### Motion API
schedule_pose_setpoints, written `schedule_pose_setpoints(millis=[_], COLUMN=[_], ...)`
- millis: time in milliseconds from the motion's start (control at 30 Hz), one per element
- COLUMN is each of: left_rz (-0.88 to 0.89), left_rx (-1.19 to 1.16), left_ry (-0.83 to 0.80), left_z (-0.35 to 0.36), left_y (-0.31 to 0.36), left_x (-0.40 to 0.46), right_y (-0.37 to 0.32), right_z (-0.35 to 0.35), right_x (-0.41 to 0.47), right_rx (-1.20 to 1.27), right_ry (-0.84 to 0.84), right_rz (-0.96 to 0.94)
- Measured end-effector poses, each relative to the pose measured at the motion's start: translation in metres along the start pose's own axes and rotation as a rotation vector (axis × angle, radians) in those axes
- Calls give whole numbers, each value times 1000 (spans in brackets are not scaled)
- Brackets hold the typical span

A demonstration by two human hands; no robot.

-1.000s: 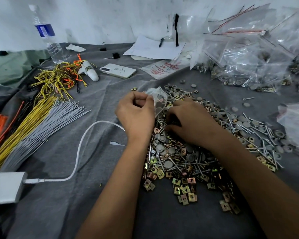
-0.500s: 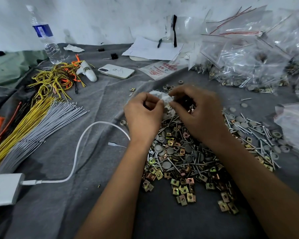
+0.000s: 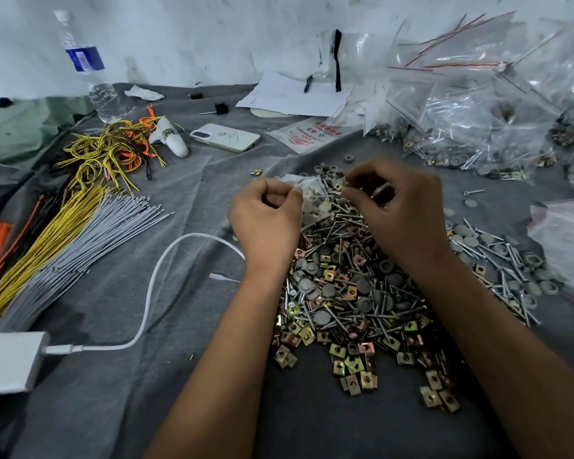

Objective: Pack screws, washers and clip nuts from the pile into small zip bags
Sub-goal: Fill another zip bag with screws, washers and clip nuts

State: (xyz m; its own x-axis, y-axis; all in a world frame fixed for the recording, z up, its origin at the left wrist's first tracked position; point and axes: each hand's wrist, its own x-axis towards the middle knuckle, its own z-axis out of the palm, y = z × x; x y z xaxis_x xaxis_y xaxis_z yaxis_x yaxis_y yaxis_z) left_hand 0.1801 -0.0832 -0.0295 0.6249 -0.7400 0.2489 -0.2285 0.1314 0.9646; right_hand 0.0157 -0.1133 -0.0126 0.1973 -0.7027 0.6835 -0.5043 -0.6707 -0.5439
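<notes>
A big pile [image 3: 355,293] of screws, grey washers and brass-coloured clip nuts covers the grey cloth in front of me. My left hand [image 3: 265,223] pinches the edge of a small clear zip bag [image 3: 307,190] that hangs just above the far end of the pile, with a few parts inside it. My right hand [image 3: 401,210] hovers right beside the bag's mouth, fingers curled around several screws. The two hands are close together, nearly touching at the bag.
Filled clear zip bags [image 3: 478,107] heap up at the back right, more at the right edge [image 3: 564,240]. Bundles of yellow, grey and orange wires [image 3: 63,236] lie left. A phone [image 3: 226,137], water bottle [image 3: 90,71], papers [image 3: 295,94] and a white cable [image 3: 153,293] with charger [image 3: 10,359] surround the pile.
My right hand has lifted off the pile with screws and moved up to the bag's mouth. My left hand with the bag has shifted slightly away from me.
</notes>
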Motion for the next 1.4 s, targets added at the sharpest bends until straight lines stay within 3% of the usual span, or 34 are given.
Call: schedule_pose_setpoints(millis=[100, 233, 300, 567, 700, 833, 1000, 1200, 1267, 1400], left_rz=[-30, -38, -51, -26, 47, 56, 51, -49, -79, -105], left_rx=[-42, -100, -144, -98, -19, -9, 4, -91, -116, -142], left_ry=[30, 84, 100, 81, 76, -17, -63, -12, 11, 10], left_z=[-2, -3, -3, -1, -1, 3, 5, 1, 0, 0], left_y=[0, 2, 2, 0, 0, 0, 0, -2, -3, -3], left_x=[1, 2, 3, 1, 0, -4, -4, 1, 3, 3], right_y=[3, 5, 3, 4, 2, -2, -7, -2, 3, 6], right_z=[2, 8, 10, 7, 3, -3, 5, 2, -1, 2], right_x=[0, -1, 0, 0, 1, 0, 0, 0, 1, 0], right_rx=[-68, -362, -442, -435, -187, -81, -98, -69, -136, -424], right_ry=[-77, -480, -579, -570, -329, -123, -169, -64, -126, -546], right_rz=[-22, -63, -46, -49, -10, -119, -193, -64, -71, -20])
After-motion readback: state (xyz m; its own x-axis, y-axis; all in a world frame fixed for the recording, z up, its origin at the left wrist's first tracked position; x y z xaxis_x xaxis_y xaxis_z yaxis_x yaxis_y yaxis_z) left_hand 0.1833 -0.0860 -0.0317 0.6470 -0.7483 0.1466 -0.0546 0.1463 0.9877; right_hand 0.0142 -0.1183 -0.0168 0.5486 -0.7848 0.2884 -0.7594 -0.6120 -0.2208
